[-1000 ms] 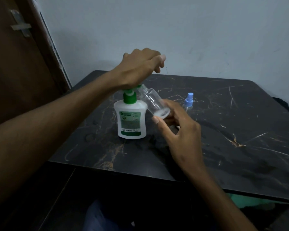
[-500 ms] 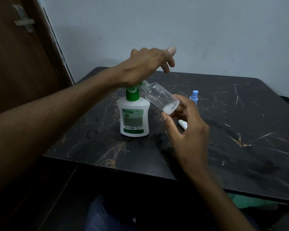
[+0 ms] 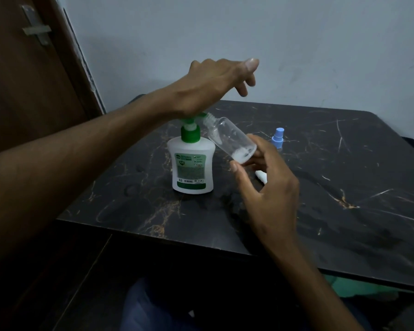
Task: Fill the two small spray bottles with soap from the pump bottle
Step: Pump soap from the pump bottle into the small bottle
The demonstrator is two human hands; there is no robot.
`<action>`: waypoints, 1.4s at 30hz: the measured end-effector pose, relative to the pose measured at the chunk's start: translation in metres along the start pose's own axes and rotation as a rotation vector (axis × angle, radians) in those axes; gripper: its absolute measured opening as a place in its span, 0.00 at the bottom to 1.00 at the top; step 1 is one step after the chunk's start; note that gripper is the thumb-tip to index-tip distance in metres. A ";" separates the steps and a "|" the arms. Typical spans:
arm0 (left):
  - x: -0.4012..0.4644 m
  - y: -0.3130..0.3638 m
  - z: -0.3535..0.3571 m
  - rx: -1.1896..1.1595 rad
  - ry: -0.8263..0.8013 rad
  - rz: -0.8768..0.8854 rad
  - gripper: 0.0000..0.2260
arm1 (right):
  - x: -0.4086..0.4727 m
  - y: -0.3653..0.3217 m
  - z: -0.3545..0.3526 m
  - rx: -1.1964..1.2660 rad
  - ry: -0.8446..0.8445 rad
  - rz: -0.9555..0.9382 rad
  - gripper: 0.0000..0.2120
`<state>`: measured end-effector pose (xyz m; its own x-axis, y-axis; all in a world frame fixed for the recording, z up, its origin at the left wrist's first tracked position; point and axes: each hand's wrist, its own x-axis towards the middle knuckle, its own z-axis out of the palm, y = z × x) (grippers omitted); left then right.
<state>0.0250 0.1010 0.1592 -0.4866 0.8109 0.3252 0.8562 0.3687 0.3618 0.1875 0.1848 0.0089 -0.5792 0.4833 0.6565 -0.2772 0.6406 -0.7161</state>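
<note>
since a second back, my left hand (image 3: pixel 215 89) rose a little on the pump bottle (image 3: pixel 192 163), its fingers spread wider.

palm pressed down on the green pump head (image 3: pixel 193 118), fingers straight and holding nothing. my right hand (image 3: pixel 265 187) pinched the base of the clear spray bottle (image 3: pixel 230 139), tilted with its open neck at the nozzle and a little white soap in its low end. a blue spray cap (image 3: pixel 277 137) stood behind on the dark counter (image 3: pixel 344 187); a white piece (image 3: pixel 261 176) lay under my right hand.
</note>
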 end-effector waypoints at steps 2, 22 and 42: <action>0.000 -0.002 0.002 -0.018 -0.019 -0.001 0.28 | 0.000 -0.001 0.000 0.006 0.004 0.007 0.25; -0.001 -0.002 0.002 -0.043 -0.080 -0.001 0.28 | -0.001 0.000 0.000 0.016 -0.012 -0.001 0.21; 0.012 -0.005 0.003 0.098 -0.024 0.007 0.33 | -0.001 0.004 0.001 -0.015 -0.030 0.001 0.22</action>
<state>0.0152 0.1100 0.1581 -0.4772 0.8237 0.3062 0.8731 0.4047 0.2720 0.1864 0.1863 0.0047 -0.6023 0.4655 0.6485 -0.2658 0.6491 -0.7128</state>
